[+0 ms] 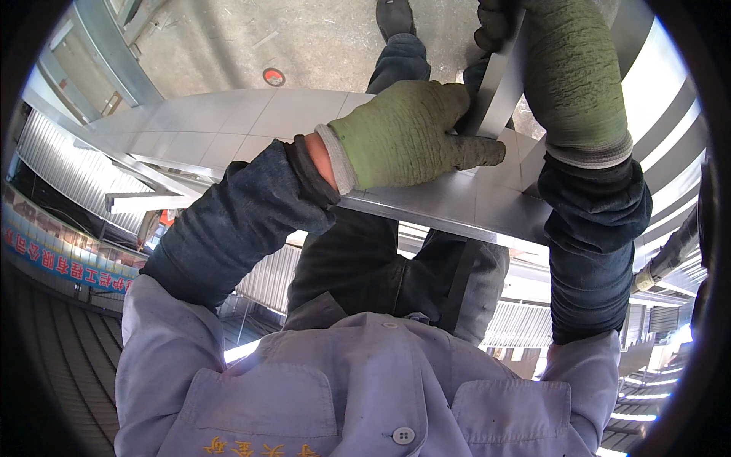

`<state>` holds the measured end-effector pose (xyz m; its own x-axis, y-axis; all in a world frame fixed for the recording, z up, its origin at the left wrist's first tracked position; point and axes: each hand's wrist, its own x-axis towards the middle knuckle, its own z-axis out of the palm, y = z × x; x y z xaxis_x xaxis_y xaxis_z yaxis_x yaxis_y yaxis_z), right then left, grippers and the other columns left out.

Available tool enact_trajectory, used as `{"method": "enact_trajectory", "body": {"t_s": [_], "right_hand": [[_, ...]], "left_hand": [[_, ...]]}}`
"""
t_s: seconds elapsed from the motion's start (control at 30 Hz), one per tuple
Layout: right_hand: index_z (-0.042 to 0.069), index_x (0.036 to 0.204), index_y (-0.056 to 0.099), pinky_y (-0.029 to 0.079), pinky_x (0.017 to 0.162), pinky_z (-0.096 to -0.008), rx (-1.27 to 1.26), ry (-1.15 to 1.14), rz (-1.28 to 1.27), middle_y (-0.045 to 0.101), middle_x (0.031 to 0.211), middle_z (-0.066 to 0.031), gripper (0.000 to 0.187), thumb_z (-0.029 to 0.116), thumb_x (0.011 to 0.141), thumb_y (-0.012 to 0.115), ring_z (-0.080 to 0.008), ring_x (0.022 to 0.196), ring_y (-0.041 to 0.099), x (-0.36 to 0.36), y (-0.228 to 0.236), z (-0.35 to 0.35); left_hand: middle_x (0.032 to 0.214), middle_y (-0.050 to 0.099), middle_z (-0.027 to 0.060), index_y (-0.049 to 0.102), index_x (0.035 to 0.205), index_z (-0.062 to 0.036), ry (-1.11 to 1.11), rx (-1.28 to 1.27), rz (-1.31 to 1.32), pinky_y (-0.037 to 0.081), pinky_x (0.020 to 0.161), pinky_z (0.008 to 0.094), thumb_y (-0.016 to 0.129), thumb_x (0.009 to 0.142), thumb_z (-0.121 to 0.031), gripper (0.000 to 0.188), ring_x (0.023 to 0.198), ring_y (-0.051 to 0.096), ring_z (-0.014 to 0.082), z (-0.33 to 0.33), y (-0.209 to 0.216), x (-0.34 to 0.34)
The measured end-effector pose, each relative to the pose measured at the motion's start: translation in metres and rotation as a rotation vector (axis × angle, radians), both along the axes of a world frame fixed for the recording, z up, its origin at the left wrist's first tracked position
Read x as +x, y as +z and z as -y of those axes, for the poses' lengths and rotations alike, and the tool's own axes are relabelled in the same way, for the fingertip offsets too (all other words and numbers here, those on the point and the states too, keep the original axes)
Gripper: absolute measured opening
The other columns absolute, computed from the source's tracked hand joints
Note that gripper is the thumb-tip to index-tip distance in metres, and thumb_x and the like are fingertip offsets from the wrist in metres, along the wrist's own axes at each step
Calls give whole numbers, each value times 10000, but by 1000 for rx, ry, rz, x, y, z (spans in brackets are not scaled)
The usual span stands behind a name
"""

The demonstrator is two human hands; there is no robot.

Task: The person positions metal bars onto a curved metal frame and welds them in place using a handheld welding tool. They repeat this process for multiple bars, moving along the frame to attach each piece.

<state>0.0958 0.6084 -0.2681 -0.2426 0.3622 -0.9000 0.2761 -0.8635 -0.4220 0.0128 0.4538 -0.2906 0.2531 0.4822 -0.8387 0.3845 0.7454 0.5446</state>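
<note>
My left hand (407,133), in a green work glove with a darkened fingertip coating, reaches in from the left. Its thumb and fingers close around the near end of a flat-sided grey metal bar (499,87). The bar slants up and away to the right, above a grey metal panel (285,114) marked with thin lines. At the upper right, my right hand (575,72), in a matching glove, lies alongside the bar's far part. The fingers of this hand are hidden or cut off by the picture's edge, so its grip does not show.
The panel's near edge (449,217) crosses in front of my legs. Grey metal beams (114,57) stand at the upper left, and pale curved slats (670,145) at the right. A shoe (394,19) rests on the concrete floor (228,38), near a small red round mark (274,77).
</note>
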Motion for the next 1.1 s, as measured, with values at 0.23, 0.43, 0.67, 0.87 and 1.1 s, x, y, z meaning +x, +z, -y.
{"method": "enact_trajectory", "body": {"t_s": [0.23, 0.43, 0.67, 0.87, 1.1], "right_hand": [[53, 986, 669, 483, 596, -303, 135, 47, 47, 578, 753, -27, 211, 249, 946, 734, -147, 617, 552, -2, -1, 8], [51, 908, 667, 475, 583, -302, 71, 43, 0, 567, 718, -27, 190, 231, 943, 714, -148, 595, 546, 2, -5, 2], [38, 820, 659, 470, 586, -307, 225, 178, -23, 551, 686, -34, 229, 210, 972, 654, -150, 588, 539, 8, -7, 5], [30, 833, 650, 473, 596, -307, 468, 505, -134, 547, 688, -45, 217, 148, 1005, 590, -149, 600, 558, 26, -26, -1], [34, 812, 648, 473, 614, -313, 797, 627, 36, 549, 682, -42, 230, 155, 999, 594, -156, 607, 554, 24, -25, 16]], "left_hand": [[884, 757, 130, 725, 1108, -24, 38, 143, 61, 593, 741, 392, 796, 962, -500, 502, 824, 762, 284, 8, -3, 2], [880, 754, 149, 709, 1141, -9, 2, 135, 15, 600, 731, 411, 750, 988, -537, 551, 817, 767, 308, 11, -7, 5], [858, 743, 155, 702, 1153, 3, -13, 133, 28, 600, 739, 421, 736, 994, -544, 571, 815, 764, 321, 11, -8, 5], [844, 741, 155, 706, 1126, 11, 54, 209, 70, 594, 725, 418, 737, 988, -542, 571, 800, 760, 325, 11, -6, 6], [805, 736, 159, 703, 1069, 22, 16, 193, 12, 591, 703, 427, 738, 988, -539, 568, 765, 757, 332, 12, -8, 11]]}}
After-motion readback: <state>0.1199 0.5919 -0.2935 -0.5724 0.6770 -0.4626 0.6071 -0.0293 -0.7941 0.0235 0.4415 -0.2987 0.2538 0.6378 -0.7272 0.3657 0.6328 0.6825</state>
